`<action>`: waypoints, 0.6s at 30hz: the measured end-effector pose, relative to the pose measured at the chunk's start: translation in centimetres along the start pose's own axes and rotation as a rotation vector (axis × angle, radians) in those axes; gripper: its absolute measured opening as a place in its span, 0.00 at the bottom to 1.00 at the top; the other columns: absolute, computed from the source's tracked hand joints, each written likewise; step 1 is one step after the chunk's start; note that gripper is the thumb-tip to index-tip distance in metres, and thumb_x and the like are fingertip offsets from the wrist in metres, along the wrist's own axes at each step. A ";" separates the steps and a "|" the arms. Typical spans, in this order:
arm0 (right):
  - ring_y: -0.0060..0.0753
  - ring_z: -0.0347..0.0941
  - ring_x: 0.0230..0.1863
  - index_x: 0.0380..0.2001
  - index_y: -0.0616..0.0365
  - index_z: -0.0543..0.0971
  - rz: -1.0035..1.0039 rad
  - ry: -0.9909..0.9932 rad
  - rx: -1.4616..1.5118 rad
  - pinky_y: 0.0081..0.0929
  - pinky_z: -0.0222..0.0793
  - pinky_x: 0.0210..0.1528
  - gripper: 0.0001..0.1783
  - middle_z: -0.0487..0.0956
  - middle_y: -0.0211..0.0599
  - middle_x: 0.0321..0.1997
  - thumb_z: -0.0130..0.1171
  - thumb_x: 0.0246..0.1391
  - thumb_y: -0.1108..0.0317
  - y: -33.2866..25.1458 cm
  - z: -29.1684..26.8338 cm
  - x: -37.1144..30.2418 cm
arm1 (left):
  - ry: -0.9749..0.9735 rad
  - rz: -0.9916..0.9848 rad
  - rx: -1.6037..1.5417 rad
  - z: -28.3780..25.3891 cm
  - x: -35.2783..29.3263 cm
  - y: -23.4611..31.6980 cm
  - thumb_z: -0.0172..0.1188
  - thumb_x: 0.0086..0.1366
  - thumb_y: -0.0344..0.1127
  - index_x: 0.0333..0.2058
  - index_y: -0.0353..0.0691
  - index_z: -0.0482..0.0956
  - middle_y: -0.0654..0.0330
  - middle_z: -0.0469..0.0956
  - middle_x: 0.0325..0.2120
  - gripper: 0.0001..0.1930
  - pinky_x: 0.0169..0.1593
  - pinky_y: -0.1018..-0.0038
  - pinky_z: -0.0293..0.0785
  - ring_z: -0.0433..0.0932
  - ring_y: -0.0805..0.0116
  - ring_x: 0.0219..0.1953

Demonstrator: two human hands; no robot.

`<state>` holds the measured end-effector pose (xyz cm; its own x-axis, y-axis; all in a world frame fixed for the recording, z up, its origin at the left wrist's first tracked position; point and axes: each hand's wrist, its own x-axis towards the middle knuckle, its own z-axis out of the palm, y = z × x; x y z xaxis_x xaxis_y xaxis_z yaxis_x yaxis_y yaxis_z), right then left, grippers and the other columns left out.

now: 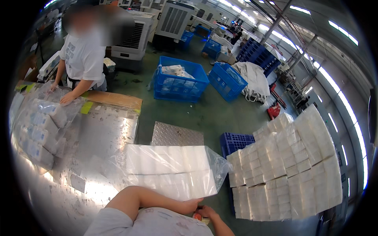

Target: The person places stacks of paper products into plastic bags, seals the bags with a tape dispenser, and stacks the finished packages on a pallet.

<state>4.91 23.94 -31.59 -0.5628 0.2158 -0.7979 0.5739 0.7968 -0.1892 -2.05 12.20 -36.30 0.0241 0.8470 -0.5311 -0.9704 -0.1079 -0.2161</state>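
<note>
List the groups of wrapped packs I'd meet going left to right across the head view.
Bagged packs with blue markings → clear bag of plain white packs → tall stack of wrapped white packs.

The left hand (192, 205) and right hand (208, 212) are close together near a clear bag (219, 164) of white packs (167, 160).

Green floor (179, 118) beyond right edge of metal worktop (94, 135). Two boxy air coolers (172, 20) stand past its far edge. Strip lights (300, 10) on ceiling (330, 45); long bright band (343, 98) along right-hand wall (348, 137).
</note>
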 end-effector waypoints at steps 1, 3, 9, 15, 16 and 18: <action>0.46 0.72 0.48 0.42 0.50 0.78 0.057 -0.050 -0.136 0.38 0.67 0.49 0.26 0.76 0.49 0.45 0.57 0.39 0.50 1.3 0.3 -0.7 | 0.035 -0.032 -0.553 0.4 -0.2 -0.4 0.45 0.60 0.49 0.44 0.41 0.75 0.56 0.72 0.47 0.22 0.63 0.55 0.44 0.65 0.64 0.55; 0.45 0.71 0.50 0.43 0.51 0.77 0.149 -0.196 -0.402 0.37 0.66 0.50 0.27 0.75 0.49 0.47 0.59 0.37 0.53 3.3 2.3 -2.5 | 0.150 -0.047 -1.687 2.7 -3.9 -1.0 0.41 0.62 0.52 0.46 0.46 0.75 0.65 0.71 0.50 0.23 0.63 0.48 0.41 0.63 0.66 0.57; 0.45 0.73 0.46 0.53 0.45 0.69 0.029 0.137 0.292 0.35 0.68 0.46 0.37 0.77 0.43 0.44 0.63 0.36 0.48 11.5 6.7 0.7 | 0.205 0.192 -2.588 1.9 -3.2 -1.4 0.48 0.60 0.47 0.46 0.44 0.75 0.57 0.71 0.50 0.20 0.56 0.59 0.56 0.66 0.60 0.55; 0.55 0.71 0.45 0.62 0.50 0.54 0.196 0.800 0.348 0.41 0.67 0.46 0.49 0.74 0.55 0.45 0.60 0.36 0.48 7.6 -1.1 0.9 | 0.600 -0.584 -3.323 10.7 -9.1 -2.0 0.55 0.57 0.40 0.41 0.38 0.75 0.52 0.77 0.37 0.16 0.47 0.64 0.70 0.75 0.53 0.41; 0.56 0.71 0.45 0.62 0.52 0.53 0.153 0.923 0.417 0.43 0.67 0.46 0.49 0.73 0.56 0.45 0.60 0.36 0.49 8.3 -2.2 1.2 | 0.596 -0.998 -3.306 11.6 -9.8 -1.1 0.56 0.57 0.39 0.42 0.37 0.74 0.52 0.77 0.37 0.16 0.47 0.64 0.70 0.75 0.54 0.40; 0.55 0.68 0.50 0.60 0.57 0.57 0.003 1.242 0.547 0.39 0.63 0.51 0.45 0.69 0.59 0.51 0.63 0.39 0.54 7.5 -5.4 1.3 | 0.324 -1.610 -3.242 13.3 -13.6 2.0 0.57 0.56 0.36 0.42 0.36 0.73 0.52 0.76 0.38 0.16 0.48 0.65 0.70 0.75 0.54 0.40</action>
<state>5.22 33.25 -30.95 -0.5551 0.8110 0.1845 0.5735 0.5339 -0.6213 -7.51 7.34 -18.64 -0.2322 0.9241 0.3037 0.7482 -0.0298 0.6628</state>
